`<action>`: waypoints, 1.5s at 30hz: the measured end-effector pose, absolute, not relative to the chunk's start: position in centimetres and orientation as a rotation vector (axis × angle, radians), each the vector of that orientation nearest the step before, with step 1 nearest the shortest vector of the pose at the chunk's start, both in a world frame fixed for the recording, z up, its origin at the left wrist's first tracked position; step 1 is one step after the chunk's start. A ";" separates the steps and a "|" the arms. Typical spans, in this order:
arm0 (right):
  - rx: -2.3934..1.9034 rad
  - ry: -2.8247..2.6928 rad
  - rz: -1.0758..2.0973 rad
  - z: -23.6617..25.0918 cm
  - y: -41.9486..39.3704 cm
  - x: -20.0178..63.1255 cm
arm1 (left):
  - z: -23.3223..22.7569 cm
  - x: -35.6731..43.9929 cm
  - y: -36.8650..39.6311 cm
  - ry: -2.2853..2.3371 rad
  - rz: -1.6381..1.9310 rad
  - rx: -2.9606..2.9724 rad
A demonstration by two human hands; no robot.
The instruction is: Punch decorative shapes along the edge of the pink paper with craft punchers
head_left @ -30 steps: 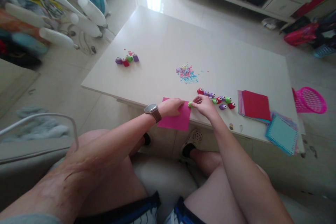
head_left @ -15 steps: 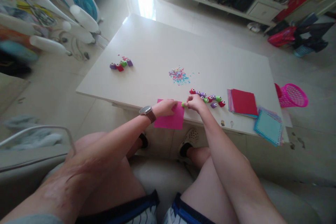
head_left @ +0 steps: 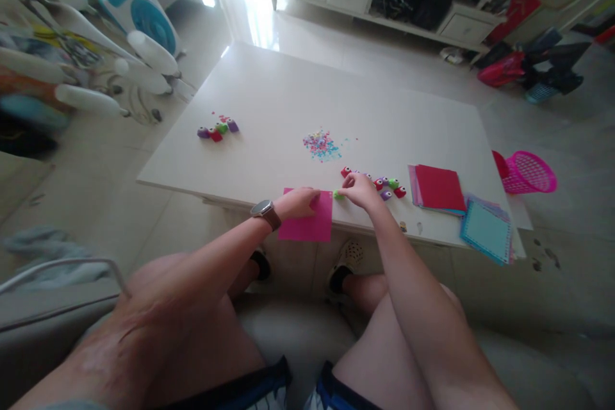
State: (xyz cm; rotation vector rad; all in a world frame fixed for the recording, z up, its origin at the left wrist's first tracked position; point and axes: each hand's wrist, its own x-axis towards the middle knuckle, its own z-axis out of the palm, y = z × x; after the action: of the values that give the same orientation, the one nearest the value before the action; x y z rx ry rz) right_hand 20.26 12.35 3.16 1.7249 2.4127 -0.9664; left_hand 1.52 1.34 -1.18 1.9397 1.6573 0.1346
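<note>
A pink sheet of paper (head_left: 307,227) lies at the table's near edge and juts out over it. My left hand (head_left: 300,203), with a watch on its wrist, rests on the sheet, its fingers curled down onto it. My right hand (head_left: 359,190) pinches a small green craft punch (head_left: 337,195) just beside the sheet's upper right corner. Tiny marks show near that corner. Partly behind my right hand stands a group of small red, purple and green punches (head_left: 394,184).
On the white table (head_left: 269,96) are a heap of confetti (head_left: 321,144), several more punches (head_left: 215,134) at left, a stack of red paper (head_left: 438,187) and blue-edged sheets (head_left: 487,229) at right. A pink basket (head_left: 531,173) stands beyond the right edge.
The view has tilted up slightly. The green punch in my right hand has come away from the sheet's corner, a little to the right. My left hand stays on the paper.
</note>
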 end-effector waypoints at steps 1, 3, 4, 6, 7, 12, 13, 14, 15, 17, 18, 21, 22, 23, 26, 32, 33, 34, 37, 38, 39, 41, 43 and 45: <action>1.683 2.453 -0.933 3.2 12.3 20.5 | -1.1 1.5 1.3 1.653 0.134 1.941; 1.567 2.541 -0.844 3.1 12.0 20.8 | -1.0 1.6 1.3 1.641 0.130 1.947; 1.505 2.580 -0.794 2.9 11.8 20.8 | -0.8 1.6 1.3 1.636 0.128 1.948; 1.417 2.624 -0.714 2.5 11.5 20.8 | -0.4 1.7 1.3 1.632 0.119 1.945; 1.398 2.629 -0.693 2.3 11.5 20.8 | -0.3 1.7 1.3 1.631 0.113 1.944; 1.444 2.685 -0.577 2.4 12.1 21.2 | 0.4 1.5 0.9 1.635 0.090 1.937; 1.458 2.684 -0.534 2.6 12.3 21.4 | 0.5 1.5 0.9 1.638 0.091 1.932; 1.471 2.662 -0.491 2.9 12.4 21.7 | 0.6 1.4 0.8 1.639 0.093 1.927; 1.484 2.623 -0.449 3.1 12.4 22.0 | 0.6 1.4 0.8 1.640 0.095 1.923; 1.496 2.528 -0.363 3.5 12.3 22.4 | 0.5 1.4 0.7 1.643 0.098 1.920; 1.487 2.501 -0.321 3.6 12.1 22.6 | 0.5 1.3 0.7 1.644 0.095 1.919; 1.404 2.556 -0.291 3.8 11.5 22.4 | 0.0 1.3 0.8 1.658 0.086 1.916; 1.373 2.588 -0.334 3.8 11.4 22.3 | -0.1 1.3 0.8 1.665 0.084 1.916; 1.345 2.609 -0.400 3.8 11.2 22.1 | -0.3 1.3 0.8 1.672 0.084 1.916; 1.296 2.579 -0.573 3.7 11.0 21.4 | -0.6 1.2 0.9 1.680 0.087 1.913; 1.307 2.563 -0.648 2.9 11.1 21.0 | -0.5 1.2 0.8 1.681 0.093 1.918; 1.325 2.603 -0.660 2.8 11.1 21.0 | -0.4 1.2 0.8 1.677 0.091 1.918; 1.340 2.648 -0.670 2.7 11.2 21.0 | -0.2 1.3 0.8 1.673 0.087 1.918; 1.368 2.743 -0.671 2.7 11.5 21.2 | 0.1 1.3 0.8 1.672 0.082 1.909; 1.375 2.753 -0.666 2.8 11.5 21.3 | 0.2 1.3 0.8 1.672 0.082 1.906; 1.380 2.753 -0.661 2.9 11.6 21.4 | 0.2 1.3 0.8 1.672 0.084 1.905; 1.387 2.715 -0.670 3.3 11.6 21.4 | 0.1 1.3 0.8 1.670 0.090 1.909; 1.374 2.642 -0.703 3.6 11.5 21.4 | 0.0 1.3 0.8 1.670 0.102 1.916; 1.370 2.577 -0.708 3.8 11.3 21.4 | 0.1 1.3 0.8 1.670 0.106 1.913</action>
State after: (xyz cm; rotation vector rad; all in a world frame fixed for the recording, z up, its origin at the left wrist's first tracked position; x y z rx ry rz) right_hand 21.39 11.31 3.83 1.3695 2.5771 -0.7076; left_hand 1.27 0.83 0.05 1.9130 1.6704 0.1064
